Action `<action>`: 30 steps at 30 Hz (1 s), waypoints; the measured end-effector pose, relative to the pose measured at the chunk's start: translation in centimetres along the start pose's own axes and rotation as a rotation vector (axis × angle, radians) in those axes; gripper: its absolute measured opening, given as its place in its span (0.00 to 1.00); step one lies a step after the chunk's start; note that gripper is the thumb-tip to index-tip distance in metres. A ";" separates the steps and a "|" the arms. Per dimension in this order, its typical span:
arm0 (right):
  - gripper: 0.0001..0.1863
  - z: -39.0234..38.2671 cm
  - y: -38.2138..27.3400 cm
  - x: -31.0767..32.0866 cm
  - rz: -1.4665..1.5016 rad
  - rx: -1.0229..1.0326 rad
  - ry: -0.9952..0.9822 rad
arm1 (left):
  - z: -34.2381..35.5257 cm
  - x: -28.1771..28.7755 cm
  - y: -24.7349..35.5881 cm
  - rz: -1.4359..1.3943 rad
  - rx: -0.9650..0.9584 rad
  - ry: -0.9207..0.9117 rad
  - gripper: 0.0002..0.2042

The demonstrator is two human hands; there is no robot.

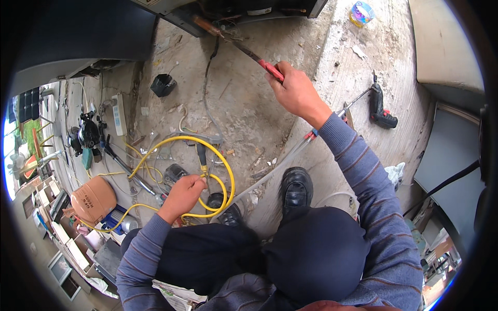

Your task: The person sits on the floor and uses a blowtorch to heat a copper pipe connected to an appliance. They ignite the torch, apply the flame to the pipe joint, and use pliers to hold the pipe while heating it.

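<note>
My right hand (295, 92) is closed round the red handles of a pair of pliers (272, 70). Their dark jaws meet the end of a copper tube (207, 26) under the appliance (181, 15) at the top. My left hand (184, 197) is lower down, above my shoes, with its fingers pinched by the end fitting of a looped yellow hose (228, 171). A black-handled piece (201, 153) with a brass-coloured end stands just beyond those fingers. Below my right wrist lies a torch (314, 135) with red and blue valves and pale hoses.
At left are a gauge set (88, 132), a white power strip (119, 116) and a brown rounded cylinder (93, 199). A black container (163, 84) sits on the dirty concrete. To the right lie a black-and-red hand tool (381, 106) and a colourful round tub (361, 14).
</note>
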State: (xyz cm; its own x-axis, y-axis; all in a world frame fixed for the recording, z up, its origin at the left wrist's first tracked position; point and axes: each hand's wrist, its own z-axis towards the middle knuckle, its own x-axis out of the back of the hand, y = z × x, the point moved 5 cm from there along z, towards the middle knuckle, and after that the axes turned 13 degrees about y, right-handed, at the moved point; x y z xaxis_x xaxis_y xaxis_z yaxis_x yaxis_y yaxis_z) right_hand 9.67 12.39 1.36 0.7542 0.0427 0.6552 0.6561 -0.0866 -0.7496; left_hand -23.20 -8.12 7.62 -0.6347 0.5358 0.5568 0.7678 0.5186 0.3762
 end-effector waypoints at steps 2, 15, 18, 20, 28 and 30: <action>0.18 0.0 0.0 -0.2 0.018 0.001 0.014 | -0.1 0.0 0.2 0.008 0.001 0.000 0.17; 0.18 -0.1 0.0 -0.3 0.027 -0.030 0.013 | 0.0 -0.8 0.0 -0.003 -0.019 -0.013 0.15; 0.18 -0.1 -0.2 -0.2 0.024 -0.027 0.017 | 0.1 -0.8 0.2 0.008 -0.004 -0.027 0.16; 0.19 -0.1 -0.3 -0.2 0.033 -0.022 0.020 | 0.1 -0.8 0.2 0.011 -0.003 -0.029 0.16; 0.19 -0.2 -0.4 -0.2 0.057 -0.031 0.024 | 0.1 -0.9 0.2 -0.012 -0.009 -0.033 0.16; 0.19 -0.2 -0.3 -0.3 0.063 -0.028 0.031 | 0.1 -0.9 0.3 -0.040 -0.032 -0.003 0.18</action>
State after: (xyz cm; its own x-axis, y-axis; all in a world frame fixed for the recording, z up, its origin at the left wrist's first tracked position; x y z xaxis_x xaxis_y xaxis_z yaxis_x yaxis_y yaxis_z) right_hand 9.20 12.20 1.44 0.7929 0.0057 0.6093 0.6057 -0.1164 -0.7871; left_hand -22.43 -8.39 7.17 -0.6649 0.5174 0.5387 0.7444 0.5182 0.4211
